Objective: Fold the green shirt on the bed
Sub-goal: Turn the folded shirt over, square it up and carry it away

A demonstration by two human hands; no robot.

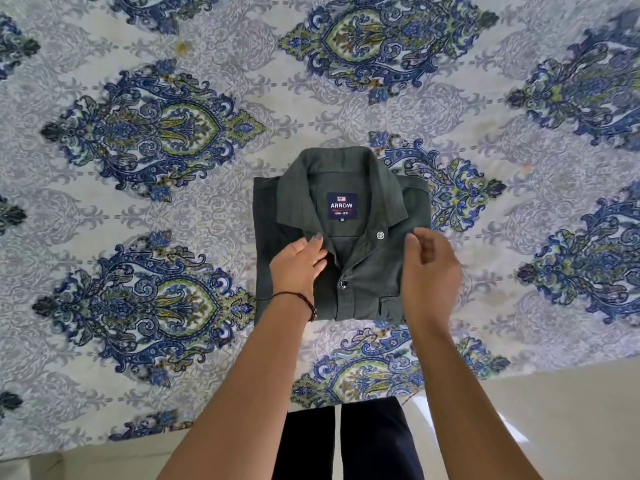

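Your left hand (pixel 298 263) lies on the front of the green shirt (pixel 367 271). Its fingers are nearly straight and released, and the fingertips (pixel 317 237) touch the cloth just beside the left collar (pixel 346 168) point. A dark cord bracelet (pixel 304 301) circles that wrist. Your right hand (pixel 431 268) is over the right side of the shirt with its fingers loosely curled and the thumb raised. It is slightly blurred, it grips nothing, and you cannot tell whether it touches the fabric.

The shirt lies between your hands as a folded rectangle, front up, with the collar pointing away from you and the folded lower edge nearest you. The collar is spread open over a navy label (pixel 341 206) that reads ARROW, with the letter M below it. A pale snap button (pixel 380 235) sits to the right of the neck opening. A dark snap (pixel 343 284) sits lower on the placket, and a chest pocket (pixel 389 304) shows near your right wrist.

The shirt rests in the middle of the bed (pixel 156 133), on a pale sheet printed with large blue and green medallions. The edge of the bed runs across in front of you. Below it are a light floor (pixel 571 410) and your dark trouser legs (pixel 374 441).
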